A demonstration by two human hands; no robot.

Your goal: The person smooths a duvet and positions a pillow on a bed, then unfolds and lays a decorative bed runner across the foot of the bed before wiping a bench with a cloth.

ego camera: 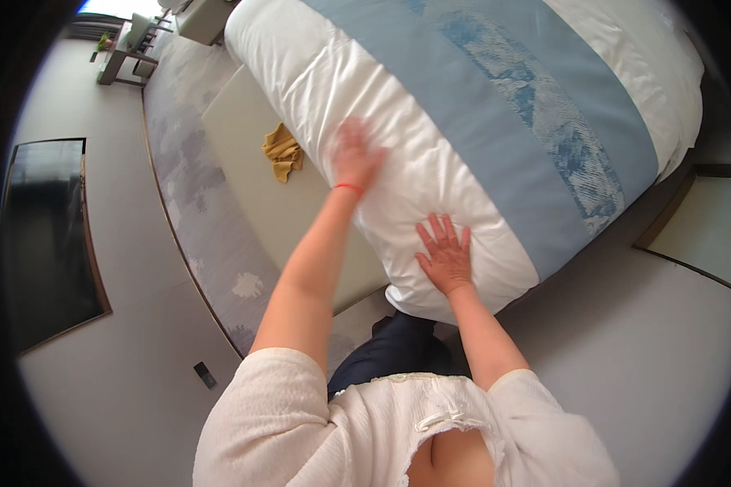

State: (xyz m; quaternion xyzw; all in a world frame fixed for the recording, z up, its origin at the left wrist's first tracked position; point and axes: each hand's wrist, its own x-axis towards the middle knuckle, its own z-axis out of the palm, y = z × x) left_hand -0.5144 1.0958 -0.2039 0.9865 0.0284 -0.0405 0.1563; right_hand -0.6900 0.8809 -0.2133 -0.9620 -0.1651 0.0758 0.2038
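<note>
A white duvet (317,79) covers the bed before me, its surface creased along the near edge. My left hand (354,152), blurred and with a red band at the wrist, is over the duvet's left edge; whether it touches the fabric is hard to tell. Closer to me, my right hand (446,255) lies flat on the white duvet near its corner, fingers spread. Neither hand holds anything. Beyond both hands runs a blue bed runner (463,128) with a patterned blue-and-silver band (536,109) along it.
A crumpled mustard-yellow cloth (283,152) lies on a flat cream surface (250,182) beside the bed. Patterned grey carpet (183,140) borders it. A dark television (55,237) hangs on the left wall. At the upper left are a desk (113,64) and a seat (204,21).
</note>
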